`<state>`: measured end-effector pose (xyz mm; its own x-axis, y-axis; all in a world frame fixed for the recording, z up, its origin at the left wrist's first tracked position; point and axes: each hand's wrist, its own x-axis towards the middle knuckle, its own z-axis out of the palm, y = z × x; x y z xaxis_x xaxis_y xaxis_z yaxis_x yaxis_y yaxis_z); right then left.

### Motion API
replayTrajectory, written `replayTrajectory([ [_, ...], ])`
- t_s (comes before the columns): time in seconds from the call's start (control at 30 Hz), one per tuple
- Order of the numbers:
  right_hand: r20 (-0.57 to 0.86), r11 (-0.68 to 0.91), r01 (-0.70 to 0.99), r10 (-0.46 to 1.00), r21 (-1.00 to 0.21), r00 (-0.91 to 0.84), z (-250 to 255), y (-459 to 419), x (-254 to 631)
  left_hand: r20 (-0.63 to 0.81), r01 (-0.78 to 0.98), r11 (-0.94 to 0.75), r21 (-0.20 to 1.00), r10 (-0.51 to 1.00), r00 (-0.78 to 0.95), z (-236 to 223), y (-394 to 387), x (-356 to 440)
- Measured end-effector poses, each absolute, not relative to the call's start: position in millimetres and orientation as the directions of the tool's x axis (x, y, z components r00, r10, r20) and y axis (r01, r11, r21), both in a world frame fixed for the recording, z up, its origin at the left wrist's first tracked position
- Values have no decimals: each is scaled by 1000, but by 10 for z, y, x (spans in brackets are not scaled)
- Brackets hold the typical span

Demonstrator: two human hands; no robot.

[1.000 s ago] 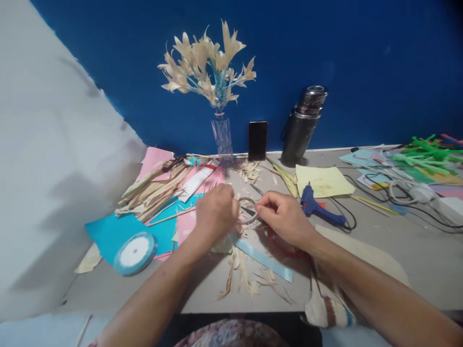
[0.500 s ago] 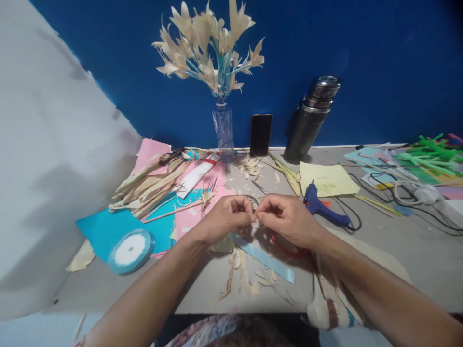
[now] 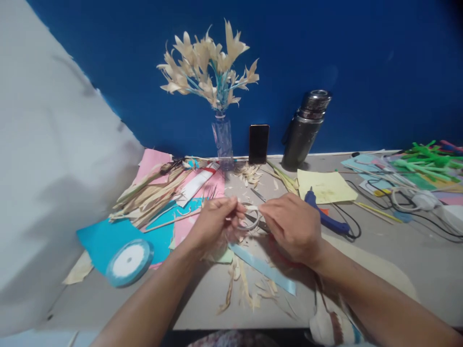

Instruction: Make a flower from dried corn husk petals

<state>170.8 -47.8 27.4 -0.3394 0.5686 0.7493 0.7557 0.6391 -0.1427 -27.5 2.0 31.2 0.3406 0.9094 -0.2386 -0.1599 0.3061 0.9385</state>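
A narrow pale ring (image 3: 257,221) is held above the table between my hands. My left hand (image 3: 219,218) pinches its left side, the fingers curled and the thumb on top. A thin pale strip (image 3: 251,207) runs along the ring's upper edge to my right hand (image 3: 293,225), whose closed fingertips grip its end; its material is too small to make out. Below the ring lies a dark scissor blade (image 3: 261,225), the handles mostly hidden under my right hand. A light blue ribbon piece (image 3: 264,268) and dry husk scraps (image 3: 243,284) lie nearer to me.
Husk flowers (image 3: 211,67) stand in a clear bottle (image 3: 223,140) at the back, near a phone (image 3: 258,143) and a flask (image 3: 306,130). Right are a blue glue gun (image 3: 330,218) and cables. Left are a ribbon spool (image 3: 129,262), dried husks (image 3: 152,193) and coloured paper.
My hands met over the ring half a second ago. Now they are apart, with the ring showing between them. My right hand has turned and moved right. The view has shifted slightly.
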Motion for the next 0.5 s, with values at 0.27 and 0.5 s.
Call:
replayTrajectory([
  [0.27, 721, 644, 757, 576, -110, -386, 240, -493, 1685, -282, -266, 443, 856, 832, 478, 332, -129, -179],
  [0.5, 545, 504, 474, 837, -722, -59, 319, -474, 1652, -109, -159, 174, 972, 930, 351, 290, -129, -224],
])
